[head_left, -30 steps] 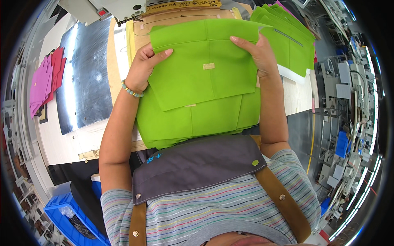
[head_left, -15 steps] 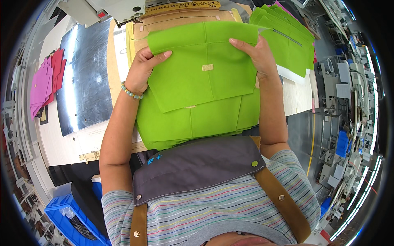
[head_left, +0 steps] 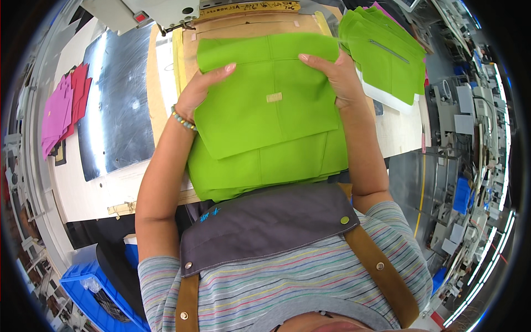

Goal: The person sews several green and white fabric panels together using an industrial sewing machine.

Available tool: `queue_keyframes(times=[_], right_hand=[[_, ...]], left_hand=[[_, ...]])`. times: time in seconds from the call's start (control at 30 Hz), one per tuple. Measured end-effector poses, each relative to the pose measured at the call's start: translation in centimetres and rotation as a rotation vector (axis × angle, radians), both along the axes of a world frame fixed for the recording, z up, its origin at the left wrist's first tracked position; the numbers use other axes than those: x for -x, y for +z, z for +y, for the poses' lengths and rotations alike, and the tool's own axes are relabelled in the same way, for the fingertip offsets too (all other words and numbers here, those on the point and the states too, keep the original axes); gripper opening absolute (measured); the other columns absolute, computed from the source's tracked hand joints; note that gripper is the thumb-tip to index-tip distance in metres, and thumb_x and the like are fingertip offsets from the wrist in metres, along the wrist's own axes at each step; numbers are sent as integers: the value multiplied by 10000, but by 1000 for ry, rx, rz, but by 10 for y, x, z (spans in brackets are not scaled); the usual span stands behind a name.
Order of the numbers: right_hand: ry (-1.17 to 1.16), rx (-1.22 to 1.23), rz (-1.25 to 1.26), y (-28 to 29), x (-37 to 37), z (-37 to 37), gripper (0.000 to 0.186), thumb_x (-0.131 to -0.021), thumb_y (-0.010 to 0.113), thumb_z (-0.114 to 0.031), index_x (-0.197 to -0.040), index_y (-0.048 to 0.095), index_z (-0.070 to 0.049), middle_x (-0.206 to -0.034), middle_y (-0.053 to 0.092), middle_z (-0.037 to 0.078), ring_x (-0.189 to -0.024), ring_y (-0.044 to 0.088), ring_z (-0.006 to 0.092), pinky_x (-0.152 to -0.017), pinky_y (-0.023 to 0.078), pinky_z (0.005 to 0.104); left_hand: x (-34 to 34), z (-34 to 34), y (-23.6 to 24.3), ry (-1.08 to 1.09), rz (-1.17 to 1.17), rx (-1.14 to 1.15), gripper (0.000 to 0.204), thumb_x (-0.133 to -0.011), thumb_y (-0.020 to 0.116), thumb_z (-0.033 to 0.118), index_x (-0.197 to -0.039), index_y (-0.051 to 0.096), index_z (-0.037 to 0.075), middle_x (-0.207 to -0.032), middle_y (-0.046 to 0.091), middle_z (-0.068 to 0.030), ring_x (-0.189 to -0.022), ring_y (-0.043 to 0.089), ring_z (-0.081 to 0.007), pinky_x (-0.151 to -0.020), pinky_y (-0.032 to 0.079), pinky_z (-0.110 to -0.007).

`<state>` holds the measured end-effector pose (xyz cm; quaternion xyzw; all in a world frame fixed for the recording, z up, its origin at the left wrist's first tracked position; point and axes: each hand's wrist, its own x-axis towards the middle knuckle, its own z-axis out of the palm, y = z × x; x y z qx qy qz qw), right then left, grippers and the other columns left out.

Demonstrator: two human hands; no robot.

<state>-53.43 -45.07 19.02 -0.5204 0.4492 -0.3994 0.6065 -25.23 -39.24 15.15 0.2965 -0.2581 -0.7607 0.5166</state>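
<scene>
Between my hands is a bright green fabric panel point(head_left: 249, 119), its far edge curled over toward me, with a seam running down the middle and a small beige tag point(head_left: 274, 97) on it. My left hand point(head_left: 203, 88) grips its left side, thumb on top and fingers hidden beneath. On the right side my right hand point(head_left: 337, 77) pinches it the same way, thumb over the curled part. Under the held panel lies a stack of similar green panels point(head_left: 238, 172), against the near table edge by my apron point(head_left: 265, 227).
A sewing machine head point(head_left: 144, 14) stands beyond the panel. To the left are a shiny metal plate point(head_left: 119, 110) and pink pieces point(head_left: 57, 113) beside red ones point(head_left: 79, 91). More green panels point(head_left: 390, 72), one with a zipper, lie at far right. A blue crate point(head_left: 91, 288) sits low left.
The held panel has come slightly nearer and to the left, covering more of the stack. My right hand has shifted left with it, and both hands keep their hold.
</scene>
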Motion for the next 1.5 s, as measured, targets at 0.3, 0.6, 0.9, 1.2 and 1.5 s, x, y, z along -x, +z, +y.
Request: queue_keyframes(times=[0.3,0.6,0.9,1.2,1.5], right_hand=[[-355,642,592,-19,4,-19,463,-845,882,-269,-1154,667,1,-1152,669,130,-1074,631,259,-935,505,405],[-651,1546,764,-2,-20,-3,463,-800,898,-205,-1158,648,-50,-1244,560,131,-1134,523,360,-929,452,454],[117,284,363,0,-39,28,195,-1018,670,-216,-1058,710,-29,-860,720,39,-756,625,130,-683,441,281],[202,-3,49,-21,-62,31,427,-1090,451,-372,-1058,686,-17,-893,709,63,-748,617,116,-640,433,245],[262,-10,56,-31,-66,28,415,-1062,411,-326,-1049,677,-9,-867,685,53,-747,603,118,-651,443,253]], left_hand=[[3,1,5,162,-302,-13,278,-1038,652,172,-1238,664,-20,-1083,746,-103,-888,742,-181,-749,619,-307],[-5,-2,-1,161,-105,-150,273,-1022,657,141,-1245,650,-15,-1052,747,-104,-839,751,-191,-692,636,-326],[9,2,3,284,-133,-73,248,-1000,679,134,-1206,665,-3,-1042,743,-85,-894,726,-172,-770,613,-321],[43,13,10,412,-660,394,275,-895,828,168,-1098,764,-6,-1038,774,-44,-926,697,-126,-840,550,-281],[46,4,-10,501,-481,86,195,-915,798,60,-1094,753,-1,-1061,759,-38,-910,685,-112,-794,530,-266]])
